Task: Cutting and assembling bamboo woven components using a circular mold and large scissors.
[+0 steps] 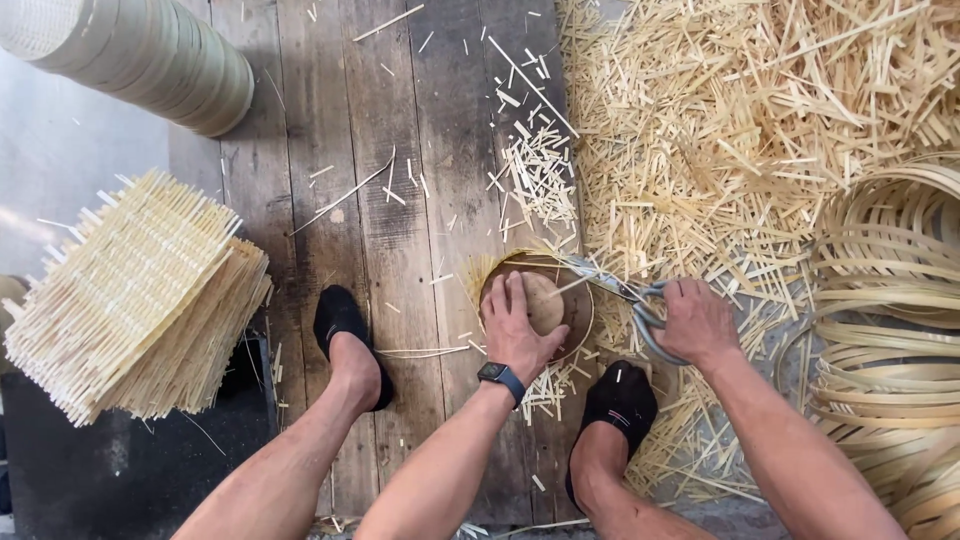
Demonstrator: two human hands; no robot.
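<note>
We saw the left hand point(517, 330) pressed flat, fingers together, on a round woven disc point(545, 300) lying on the plank floor point(390, 220) between two black-socked feet. Just right of the disc, the right hand point(695, 320) had its fingers clamped on the handles of large shears point(625, 295), blades reaching over the disc's upper rim. Left of the disc sat stacked woven mats point(130, 300); right of it, bamboo offcuts point(720, 130) and coiled hoops point(890, 330).

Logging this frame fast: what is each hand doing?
Left hand: open, pressed flat on the round woven piece.
Right hand: closed around the shears.
</note>
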